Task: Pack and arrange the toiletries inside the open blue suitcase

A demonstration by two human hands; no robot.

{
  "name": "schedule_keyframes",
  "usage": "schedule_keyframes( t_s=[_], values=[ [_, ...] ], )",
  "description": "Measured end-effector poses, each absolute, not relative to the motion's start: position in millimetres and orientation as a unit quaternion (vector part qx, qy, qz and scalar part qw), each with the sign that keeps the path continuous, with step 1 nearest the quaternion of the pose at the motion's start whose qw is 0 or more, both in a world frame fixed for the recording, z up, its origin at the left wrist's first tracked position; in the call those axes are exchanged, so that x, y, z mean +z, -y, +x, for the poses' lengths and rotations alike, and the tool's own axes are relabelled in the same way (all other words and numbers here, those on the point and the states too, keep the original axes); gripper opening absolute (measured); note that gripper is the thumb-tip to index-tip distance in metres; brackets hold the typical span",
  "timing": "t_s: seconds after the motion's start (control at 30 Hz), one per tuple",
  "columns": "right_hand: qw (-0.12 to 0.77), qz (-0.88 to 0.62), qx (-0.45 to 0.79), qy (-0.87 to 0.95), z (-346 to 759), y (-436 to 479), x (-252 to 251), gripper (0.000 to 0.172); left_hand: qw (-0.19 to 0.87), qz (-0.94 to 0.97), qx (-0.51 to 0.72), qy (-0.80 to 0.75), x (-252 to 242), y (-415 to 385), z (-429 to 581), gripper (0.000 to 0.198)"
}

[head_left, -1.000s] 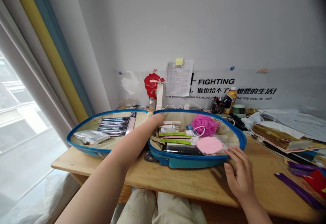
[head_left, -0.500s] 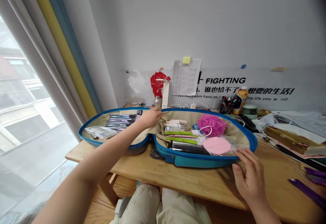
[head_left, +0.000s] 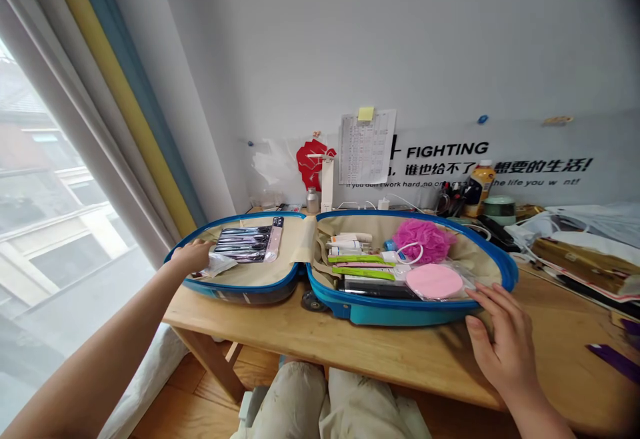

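A blue-rimmed suitcase lies open on a wooden table, both halves facing up. Over the far end of its left half, my left hand bends down across a clear plastic bag; the fingertips are hidden, so a grip cannot be made out. Beside the bag lie dark pen-like items in packaging. My right hand is open, its fingertips resting on the right half's front rim. Near them lies a pink round pad in clear wrap. Behind the pad sits a magenta bath puff.
White tubes and green strips fill the right half. Behind it stand an orange bottle and a green jar. Purple strips lie on the table at right. Curtains hang at the left window.
My left hand has moved left from the suitcase's middle to the far end of its left half. My right hand stays at the right rim. The view has shifted slightly.
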State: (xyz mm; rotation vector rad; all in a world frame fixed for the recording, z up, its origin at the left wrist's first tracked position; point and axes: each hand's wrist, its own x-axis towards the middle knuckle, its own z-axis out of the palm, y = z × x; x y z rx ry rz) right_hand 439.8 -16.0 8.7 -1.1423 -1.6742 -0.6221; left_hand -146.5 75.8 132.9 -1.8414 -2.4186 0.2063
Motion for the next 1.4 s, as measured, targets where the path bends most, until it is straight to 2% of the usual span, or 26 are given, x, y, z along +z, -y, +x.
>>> schedule_keyframes(
  t_s=[0.17, 0.33, 0.63, 0.77, 0.9, 1.0, 1.2, 1.4],
  values=[
    [0.491, -0.471, -0.261, 0.685, 440.5, 16.2, 7.4, 0.039, 0.033, -0.601, 0.172, 0.78, 120.7, -89.5, -147.9, 0.069],
    [0.484, -0.47, -0.262, 0.69, 440.4, 17.0, 7.7, 0.04, 0.02, -0.625, 0.214, 0.75, 115.7, -92.9, -155.7, 0.077],
    [0.493, -0.467, -0.258, 0.688, 437.5, 17.4, 9.0, 0.038, 0.042, -0.69, 0.168, 0.703, 130.7, -79.7, -172.3, 0.061],
    [0.494, -0.47, -0.255, 0.686, 436.5, 18.1, 8.9, 0.038, 0.096, -0.713, 0.057, 0.692, 151.2, -74.8, -156.0, 0.056],
    [0.496, -0.472, -0.253, 0.683, 436.1, 18.1, 9.6, 0.038, 0.152, -0.789, -0.06, 0.593, 177.4, -69.7, -87.9, 0.055],
    [0.499, -0.47, -0.255, 0.682, 436.0, 18.2, 10.3, 0.037, 0.19, -0.856, -0.079, 0.475, 187.1, -74.2, -9.6, 0.061],
    [0.498, -0.477, -0.241, 0.683, 437.0, 19.0, 8.8, 0.038, 0.185, -0.903, -0.008, 0.387, 167.2, -111.0, 139.0, 0.059],
    [0.493, -0.475, -0.241, 0.688, 437.1, 20.2, 9.4, 0.038, 0.105, -0.919, 0.052, 0.377, 140.0, -138.8, 204.0, 0.051]
  ],
)
